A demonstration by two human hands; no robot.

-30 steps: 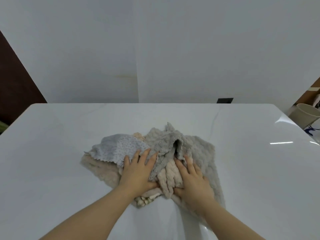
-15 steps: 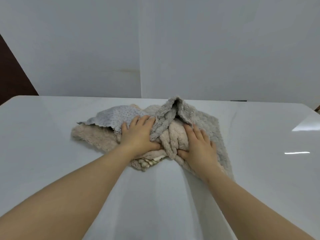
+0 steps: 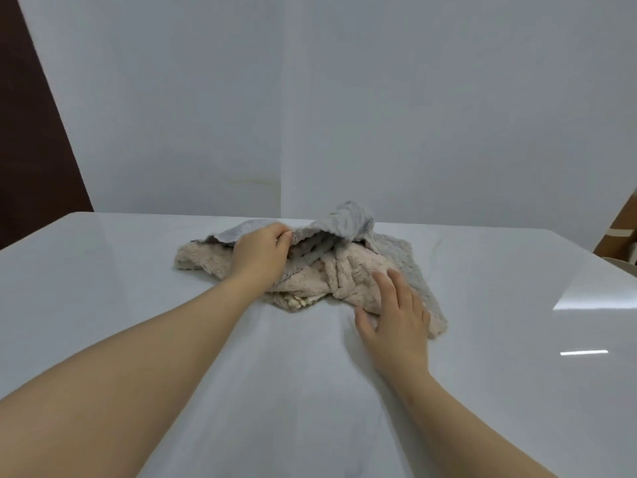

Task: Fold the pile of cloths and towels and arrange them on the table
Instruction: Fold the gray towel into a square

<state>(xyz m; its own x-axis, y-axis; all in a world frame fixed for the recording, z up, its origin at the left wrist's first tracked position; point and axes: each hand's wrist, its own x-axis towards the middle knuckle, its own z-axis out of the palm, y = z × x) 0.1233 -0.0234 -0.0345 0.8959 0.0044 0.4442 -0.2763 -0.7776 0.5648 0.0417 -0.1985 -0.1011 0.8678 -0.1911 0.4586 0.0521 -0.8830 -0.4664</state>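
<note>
A crumpled pile of cloths lies on the white table (image 3: 138,288), towards its far middle. A fluffy beige towel (image 3: 348,274) makes up the front of the pile. Over the back drapes a grey textured cloth (image 3: 344,220), raised like a flap. Under it at the left, a thin grey dotted cloth (image 3: 238,231) peeks out. My left hand (image 3: 260,257) pinches the edge of the grey textured cloth on top of the pile. With fingers spread, my right hand (image 3: 396,315) rests flat on the near right edge of the beige towel.
A pale wall stands right behind the table's far edge. A dark panel (image 3: 31,150) fills the left. At the right edge a brown cardboard piece (image 3: 620,229) leans. Bare glossy tabletop surrounds the pile on all sides.
The pile has slid farther from me as the view tilted up. My left hand closed on the grey cloth's edge and lifted it. My right hand drew back to the pile's near right edge.
</note>
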